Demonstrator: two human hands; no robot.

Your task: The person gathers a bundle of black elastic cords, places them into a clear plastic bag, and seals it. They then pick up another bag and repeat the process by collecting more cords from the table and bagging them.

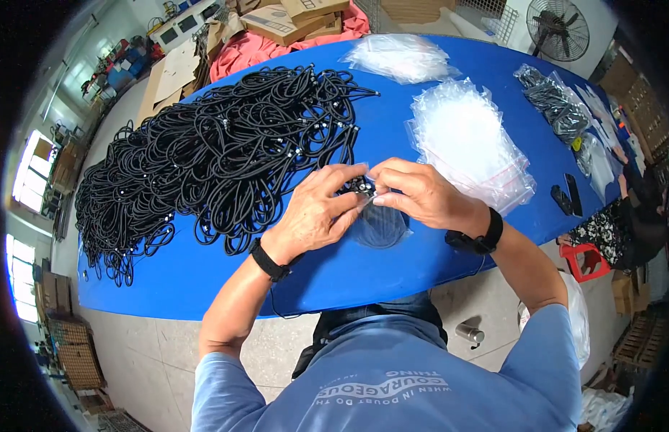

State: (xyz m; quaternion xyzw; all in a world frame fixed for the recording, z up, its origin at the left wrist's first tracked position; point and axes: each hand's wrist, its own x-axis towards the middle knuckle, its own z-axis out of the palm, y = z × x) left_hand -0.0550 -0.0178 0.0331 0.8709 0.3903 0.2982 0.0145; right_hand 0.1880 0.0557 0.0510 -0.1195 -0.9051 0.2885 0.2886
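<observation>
Both hands meet over the middle of the blue table. My left hand (316,209) pinches a clear plastic bag (381,230) near its opening, with thumb and fingers closed. Across from it, my right hand (419,193) grips the bag's other edge between thumb and fingertips. A black cord with small shiny metal ends (359,186) shows between the hands, at the bag's mouth; part of it is hidden by the fingers. Left of my hands spreads a big tangled heap of looped black cords (204,151) with metal tips. Right of them lies a pile of clear plastic bags (464,129).
Another stack of clear bags (400,57) lies at the table's far edge. Bagged black cords (554,104) and dark small items (568,196) sit at the right. Beyond stand cardboard boxes (280,23) and a fan (558,29). A person (633,216) is at the right.
</observation>
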